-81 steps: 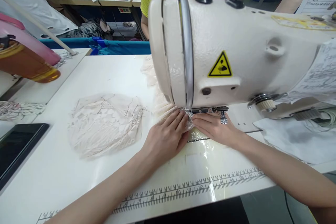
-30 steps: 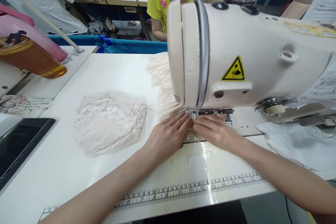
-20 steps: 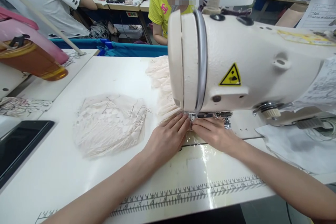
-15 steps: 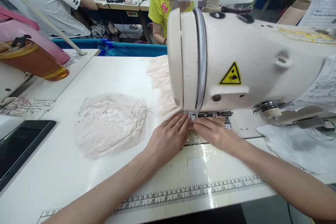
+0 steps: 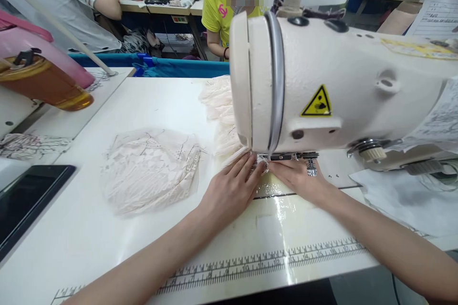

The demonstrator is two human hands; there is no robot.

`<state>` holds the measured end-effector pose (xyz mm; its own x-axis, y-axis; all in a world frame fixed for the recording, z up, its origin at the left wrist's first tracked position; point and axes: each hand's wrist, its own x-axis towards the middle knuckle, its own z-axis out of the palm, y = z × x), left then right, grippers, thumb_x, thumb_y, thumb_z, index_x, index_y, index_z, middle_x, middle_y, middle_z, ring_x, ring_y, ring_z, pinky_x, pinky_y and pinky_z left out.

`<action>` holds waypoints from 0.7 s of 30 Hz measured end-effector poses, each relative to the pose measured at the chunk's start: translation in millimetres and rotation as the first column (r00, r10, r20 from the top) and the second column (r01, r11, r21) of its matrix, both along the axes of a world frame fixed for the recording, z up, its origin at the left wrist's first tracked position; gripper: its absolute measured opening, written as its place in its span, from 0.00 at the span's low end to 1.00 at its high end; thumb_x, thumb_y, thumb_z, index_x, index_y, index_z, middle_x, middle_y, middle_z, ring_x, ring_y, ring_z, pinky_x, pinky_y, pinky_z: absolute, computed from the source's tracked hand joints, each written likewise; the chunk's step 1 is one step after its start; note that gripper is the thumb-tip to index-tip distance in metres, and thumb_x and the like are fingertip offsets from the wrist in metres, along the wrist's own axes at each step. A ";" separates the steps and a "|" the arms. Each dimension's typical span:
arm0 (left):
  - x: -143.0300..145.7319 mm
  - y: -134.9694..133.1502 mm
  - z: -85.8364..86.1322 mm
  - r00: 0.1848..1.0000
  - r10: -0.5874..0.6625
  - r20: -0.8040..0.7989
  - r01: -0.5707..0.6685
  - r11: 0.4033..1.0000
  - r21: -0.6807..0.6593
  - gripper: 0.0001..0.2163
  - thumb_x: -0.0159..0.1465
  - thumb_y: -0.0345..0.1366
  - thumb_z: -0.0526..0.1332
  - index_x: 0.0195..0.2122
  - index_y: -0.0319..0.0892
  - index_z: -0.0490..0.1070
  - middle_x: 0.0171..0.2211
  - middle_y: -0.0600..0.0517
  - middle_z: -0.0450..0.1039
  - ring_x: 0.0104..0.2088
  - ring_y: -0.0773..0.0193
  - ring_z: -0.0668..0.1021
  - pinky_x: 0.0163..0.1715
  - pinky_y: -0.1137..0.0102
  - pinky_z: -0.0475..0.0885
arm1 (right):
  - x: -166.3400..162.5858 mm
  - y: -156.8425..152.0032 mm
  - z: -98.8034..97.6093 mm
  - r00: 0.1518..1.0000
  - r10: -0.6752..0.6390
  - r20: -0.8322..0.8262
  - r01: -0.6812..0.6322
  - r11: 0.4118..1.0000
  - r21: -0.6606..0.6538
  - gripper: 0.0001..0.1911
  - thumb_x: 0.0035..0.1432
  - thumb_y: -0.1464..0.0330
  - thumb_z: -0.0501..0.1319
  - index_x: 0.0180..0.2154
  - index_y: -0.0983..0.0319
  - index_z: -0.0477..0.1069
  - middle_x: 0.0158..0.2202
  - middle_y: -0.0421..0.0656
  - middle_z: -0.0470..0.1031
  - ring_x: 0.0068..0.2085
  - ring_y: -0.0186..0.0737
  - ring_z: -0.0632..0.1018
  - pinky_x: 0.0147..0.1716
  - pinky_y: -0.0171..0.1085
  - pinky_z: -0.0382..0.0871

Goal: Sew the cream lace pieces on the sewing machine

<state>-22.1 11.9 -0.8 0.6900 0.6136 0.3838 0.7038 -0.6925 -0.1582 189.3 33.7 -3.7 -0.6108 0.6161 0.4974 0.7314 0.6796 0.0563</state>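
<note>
A pale, sheer lace fabric (image 5: 229, 136) lies gathered to the left of the sewing machine (image 5: 343, 90), and its near edge runs in under the needle area. My left hand (image 5: 234, 181) presses over this edge with extended fingers, a bit of fabric caught between the fingertips. Just right of the presser foot (image 5: 266, 157), my right hand (image 5: 300, 178) has its fingers together at the same edge. The machine's metal parts partly cover the right fingers. Another piece of pale lace (image 5: 152, 171), with loose dark threads, lies flat left of my left hand.
A black phone (image 5: 32, 200), an amber cup (image 5: 43, 83) and a pink bottle (image 5: 66, 59) are on the left. White cloth (image 5: 411, 205) lies right of my right hand. A printed ruler (image 5: 265, 264) runs along the front edge. Two people sit beyond the blue cloth trough (image 5: 186, 68).
My right hand has shifted slightly right, and my left fingertips have spread a little beside the presser foot. The person at far left has drawn an arm in.
</note>
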 end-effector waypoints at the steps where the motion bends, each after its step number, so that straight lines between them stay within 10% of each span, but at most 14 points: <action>1: 0.2 0.1 0.2 1.000 0.002 -0.001 -0.002 1.000 0.003 0.16 0.67 0.32 0.53 0.54 0.33 0.68 0.51 0.41 0.73 0.52 0.51 0.75 0.51 0.58 0.73 | 0.2 1.1 1.2 1.000 0.009 0.000 -0.009 1.000 -0.013 0.12 0.59 0.75 0.56 0.39 0.54 0.74 0.37 0.37 0.79 0.33 0.35 0.75 0.33 0.37 0.66; 11: 2.2 1.3 0.0 0.998 0.064 0.023 -0.063 0.997 -0.041 0.16 0.68 0.33 0.53 0.55 0.34 0.68 0.54 0.40 0.70 0.55 0.50 0.72 0.52 0.58 0.73 | -6.3 1.0 16.3 0.978 -0.017 -0.208 -0.027 0.978 -0.206 0.17 0.65 0.71 0.49 0.40 0.50 0.75 0.33 0.36 0.78 0.32 0.33 0.74 0.35 0.36 0.67; 21: -1.0 -4.3 -1.4 0.998 -0.059 0.023 0.058 0.998 0.012 0.16 0.66 0.24 0.49 0.53 0.29 0.68 0.53 0.40 0.70 0.54 0.54 0.73 0.51 0.62 0.74 | 4.5 -7.8 2.3 0.998 -0.001 -0.058 -0.007 0.991 -0.137 0.12 0.63 0.62 0.56 0.45 0.54 0.75 0.43 0.42 0.78 0.40 0.38 0.77 0.44 0.41 0.65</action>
